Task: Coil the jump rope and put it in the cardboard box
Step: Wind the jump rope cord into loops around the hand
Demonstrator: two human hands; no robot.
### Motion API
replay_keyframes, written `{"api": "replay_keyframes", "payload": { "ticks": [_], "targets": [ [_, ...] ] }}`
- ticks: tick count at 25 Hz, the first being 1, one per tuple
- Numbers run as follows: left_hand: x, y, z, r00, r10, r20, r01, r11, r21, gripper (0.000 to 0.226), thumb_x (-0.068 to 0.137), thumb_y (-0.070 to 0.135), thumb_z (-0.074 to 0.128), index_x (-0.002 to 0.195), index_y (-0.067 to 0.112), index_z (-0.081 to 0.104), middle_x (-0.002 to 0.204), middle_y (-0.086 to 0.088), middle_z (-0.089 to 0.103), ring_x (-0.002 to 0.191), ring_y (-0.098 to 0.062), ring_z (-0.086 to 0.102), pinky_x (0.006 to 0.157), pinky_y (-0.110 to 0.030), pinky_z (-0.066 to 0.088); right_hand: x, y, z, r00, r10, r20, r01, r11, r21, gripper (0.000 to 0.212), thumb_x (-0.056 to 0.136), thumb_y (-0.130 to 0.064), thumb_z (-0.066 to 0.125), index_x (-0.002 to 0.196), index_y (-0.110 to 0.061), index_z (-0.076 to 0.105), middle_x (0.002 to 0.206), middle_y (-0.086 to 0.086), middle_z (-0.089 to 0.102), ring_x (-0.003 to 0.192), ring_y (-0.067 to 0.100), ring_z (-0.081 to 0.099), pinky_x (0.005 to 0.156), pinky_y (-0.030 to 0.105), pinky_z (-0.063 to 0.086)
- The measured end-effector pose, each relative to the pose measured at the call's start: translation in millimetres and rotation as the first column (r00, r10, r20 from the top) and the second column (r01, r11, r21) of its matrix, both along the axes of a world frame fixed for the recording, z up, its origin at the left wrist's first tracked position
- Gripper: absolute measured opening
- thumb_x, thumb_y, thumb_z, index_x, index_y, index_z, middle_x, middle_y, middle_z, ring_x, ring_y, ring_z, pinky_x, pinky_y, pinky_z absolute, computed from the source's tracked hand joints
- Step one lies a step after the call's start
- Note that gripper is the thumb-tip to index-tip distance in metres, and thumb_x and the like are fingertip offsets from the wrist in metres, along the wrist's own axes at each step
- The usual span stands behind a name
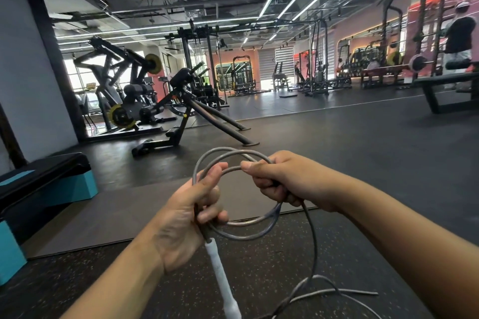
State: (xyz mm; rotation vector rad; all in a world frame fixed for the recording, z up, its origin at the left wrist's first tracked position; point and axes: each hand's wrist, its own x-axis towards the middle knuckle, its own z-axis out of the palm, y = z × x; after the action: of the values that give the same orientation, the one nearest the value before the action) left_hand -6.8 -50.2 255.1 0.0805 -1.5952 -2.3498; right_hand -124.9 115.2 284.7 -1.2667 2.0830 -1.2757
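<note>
A grey jump rope [241, 226] is wound into a couple of loops between my hands at chest height. My left hand [186, 217] grips the left side of the coil, and the rope's white handle [221, 277] hangs down below that fist. My right hand [282, 179] is closed on the coil's top right, thumb pressed on the cord. From it a loose length of rope drops to the dark speckled floor [337, 254] and trails off at the lower right. No cardboard box is in view.
Black and teal step platforms [49, 184] stand at the left. A black exercise bench [191, 114] and weight machines fill the middle distance. A flat bench [445, 90] and racks stand at the right, with a person beyond them. Open rubber floor lies ahead.
</note>
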Motion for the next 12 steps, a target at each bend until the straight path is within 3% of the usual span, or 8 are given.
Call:
{"api": "replay_keyframes", "payload": {
  "ticks": [2,4,6,9,12],
  "targets": [
    [-5.3,6.3,2.4,0.997,0.068,0.030,-0.063,0.987,-0.146,0.038,0.082,0.044,0.068,0.090,0.007,0.070,0.053,0.006,0.020,0.040,-0.009,0.018,0.037,-0.023,0.025,0.1,-4.0,1.5,1.000,0.011,-0.012,-0.011,1.000,-0.009,0.050,0.101,-0.056,0.048,0.063,-0.026,0.036,0.052,-0.003,0.029,0.047,0.013,0.017,0.045,0.028,0.015],
    [-5.5,5.1,9.3,0.995,0.076,0.071,-0.052,0.953,-0.298,0.049,0.073,0.060,0.066,0.068,0.012,0.055,0.053,0.005,0.020,0.042,-0.011,0.015,0.039,-0.024,0.020,-0.2,-4.0,2.0,0.999,0.012,-0.029,-0.012,1.000,-0.007,0.049,0.100,-0.057,0.049,0.065,-0.024,0.044,0.051,-0.002,0.040,0.045,0.012,0.023,0.044,0.026,0.019],
    [-2.5,0.7,16.9,0.994,0.064,0.094,-0.023,0.923,-0.384,0.055,0.065,0.073,0.060,0.059,0.021,0.042,0.054,0.004,0.021,0.044,-0.012,0.015,0.043,-0.026,0.017,0.0,3.3,5.1,0.998,0.020,-0.059,-0.021,1.000,-0.006,0.043,0.097,-0.054,0.057,0.074,-0.017,0.059,0.058,0.002,0.061,0.043,0.011,0.030,0.043,0.025,0.023],
    [-0.7,-9.4,22.5,0.983,0.179,0.045,-0.157,0.940,-0.303,0.057,0.074,0.076,0.051,0.053,0.025,0.035,0.048,0.006,0.022,0.037,-0.010,0.017,0.042,-0.025,0.011,-9.6,23.0,13.2,0.998,-0.002,-0.066,-0.001,0.999,-0.050,0.032,0.091,-0.039,0.073,0.096,-0.007,0.073,0.067,-0.006,0.069,0.050,0.009,0.036,0.046,0.025,0.029],
    [-0.2,-17.3,26.1,0.972,0.236,-0.023,-0.237,0.967,-0.099,0.058,0.085,0.070,0.048,0.052,0.025,0.035,0.044,0.010,0.024,0.033,-0.007,0.018,0.039,-0.023,0.010,-28.5,42.6,17.7,0.997,-0.074,-0.032,0.070,0.993,-0.100,0.034,0.089,-0.038,0.075,0.090,-0.004,0.075,0.066,0.002,0.061,0.054,0.013,0.041,0.050,0.026,0.038]
  ]
}}
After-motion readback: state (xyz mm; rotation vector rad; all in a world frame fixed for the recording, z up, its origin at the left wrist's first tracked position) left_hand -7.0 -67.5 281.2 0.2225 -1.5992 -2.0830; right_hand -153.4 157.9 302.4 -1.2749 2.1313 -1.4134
